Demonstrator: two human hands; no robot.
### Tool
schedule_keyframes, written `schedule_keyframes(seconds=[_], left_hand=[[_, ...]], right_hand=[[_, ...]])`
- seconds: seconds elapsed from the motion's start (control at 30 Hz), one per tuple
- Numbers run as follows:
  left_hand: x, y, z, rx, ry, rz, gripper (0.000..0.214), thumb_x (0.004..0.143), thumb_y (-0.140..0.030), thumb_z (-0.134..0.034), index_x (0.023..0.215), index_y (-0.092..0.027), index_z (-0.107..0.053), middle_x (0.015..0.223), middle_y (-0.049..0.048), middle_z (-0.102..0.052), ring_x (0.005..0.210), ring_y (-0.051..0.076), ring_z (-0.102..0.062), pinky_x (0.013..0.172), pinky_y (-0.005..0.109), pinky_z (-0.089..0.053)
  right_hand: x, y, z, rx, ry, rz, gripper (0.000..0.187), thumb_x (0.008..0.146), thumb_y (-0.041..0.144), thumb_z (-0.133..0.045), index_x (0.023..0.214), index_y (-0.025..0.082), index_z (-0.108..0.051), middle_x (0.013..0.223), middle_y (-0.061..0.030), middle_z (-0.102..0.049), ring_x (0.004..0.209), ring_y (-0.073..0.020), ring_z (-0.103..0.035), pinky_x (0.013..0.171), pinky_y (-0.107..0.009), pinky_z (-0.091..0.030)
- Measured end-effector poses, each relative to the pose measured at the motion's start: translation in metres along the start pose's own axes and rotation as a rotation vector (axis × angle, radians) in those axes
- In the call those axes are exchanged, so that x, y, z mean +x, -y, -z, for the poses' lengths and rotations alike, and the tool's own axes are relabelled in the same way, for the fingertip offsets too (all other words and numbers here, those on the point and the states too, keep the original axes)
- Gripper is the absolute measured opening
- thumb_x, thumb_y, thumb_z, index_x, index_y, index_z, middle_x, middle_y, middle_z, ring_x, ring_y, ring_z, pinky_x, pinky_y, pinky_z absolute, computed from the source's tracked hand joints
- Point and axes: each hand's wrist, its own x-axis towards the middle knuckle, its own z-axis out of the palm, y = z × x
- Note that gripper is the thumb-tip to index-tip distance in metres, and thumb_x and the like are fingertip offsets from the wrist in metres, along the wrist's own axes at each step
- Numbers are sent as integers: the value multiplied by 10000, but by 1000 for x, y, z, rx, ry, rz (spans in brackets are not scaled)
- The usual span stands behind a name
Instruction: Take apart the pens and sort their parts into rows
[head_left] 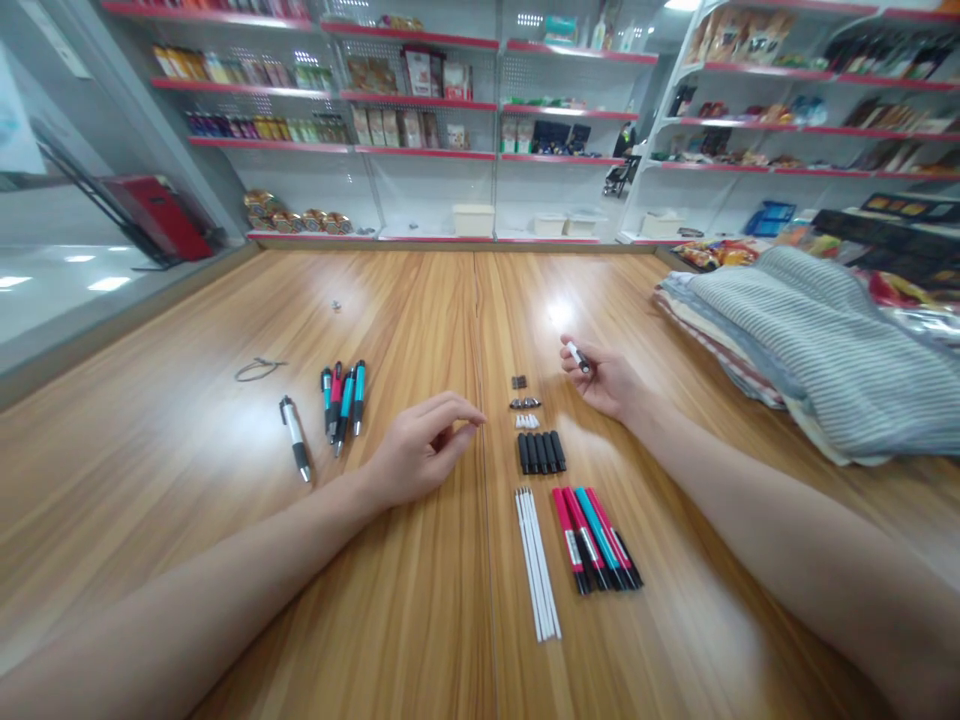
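My right hand (604,380) is closed on a short white and black pen barrel (577,356), held above the table right of the small parts. My left hand (424,445) rests loosely curved near the table seam, thumb and forefinger slightly apart, with nothing visible in it. Between the hands lie tiny dark springs (520,382), silver pen tips (525,404), small white pieces (527,422) and black rubber grips (541,453). Closer to me are white ink refills (537,565) and a row of pink and teal pen barrels (596,540).
Left of my left hand lie several whole pens (343,405) in teal and pink, and one white pen (295,440). Beyond are a grey loop (259,370) and a small silver item (336,305). Folded cloths (817,330) cover the right side; stocked shelves (420,100) stand behind.
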Motion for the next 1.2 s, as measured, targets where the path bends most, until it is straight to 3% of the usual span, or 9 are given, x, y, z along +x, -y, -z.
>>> schedule_keyframes(seconds=[0.2, 0.37, 0.47, 0.57, 0.73, 1.1, 1.2], left_hand=[[-3, 7, -2, -25, 6, 90, 204, 890, -137, -526, 1062, -178, -629, 1015, 80, -618, 721, 113, -576, 561, 220, -452], [-4, 7, -3, -6, -26, 119, 195, 880, -140, -535, 1043, -178, -635, 1028, 77, -615, 718, 112, -575, 561, 217, -459], [-1, 7, -4, 0, -9, 114, 194, 888, -142, -522, 1046, -176, -629, 1027, 75, -614, 671, 94, -556, 545, 206, -442], [0, 8, -5, 3, 1, 106, 197, 893, -150, -517, 1055, -179, -626, 1034, 75, -615, 645, 85, -543, 544, 204, -439], [0, 11, -5, 8, 5, 154, 203, 886, -154, -530, 1062, -187, -627, 1061, 75, -610, 726, 113, -579, 599, 223, -476], [-1, 11, -5, 4, 16, 157, 207, 888, -155, -526, 1064, -192, -627, 1063, 72, -604, 691, 101, -567, 582, 212, -477], [0, 11, -5, -2, 12, 154, 207, 889, -156, -524, 1064, -191, -628, 1053, 71, -606, 631, 81, -537, 540, 197, -461]], right_hand=[[-14, -10, -9, -131, 27, 60, 220, 753, 229, -725, 924, 121, -638, 656, 14, -592, 479, -51, -480, 380, -128, -424], [-61, -18, -3, -376, 119, 17, 237, 755, 332, -749, 836, 139, -638, 622, 20, -609, 409, -42, -471, 333, -133, -388], [-80, -12, 6, -527, 180, -48, 264, 752, 345, -755, 735, 149, -580, 488, 55, -546, 315, -44, -414, 268, -134, -328], [-81, 0, 9, -637, 268, -184, 304, 738, 362, -767, 707, 149, -552, 462, 65, -543, 277, -41, -384, 244, -142, -318], [-74, 14, -2, -962, 456, -443, 320, 707, 376, -792, 729, 126, -593, 482, 46, -586, 299, -54, -452, 271, -144, -357], [-81, 22, -7, -1238, 508, -578, 406, 689, 491, -773, 711, 144, -561, 512, 31, -632, 333, -94, -547, 297, -164, -398], [-82, 25, -6, -1216, 537, -592, 393, 716, 486, -755, 763, 136, -581, 561, 9, -666, 385, -114, -597, 333, -176, -451]])
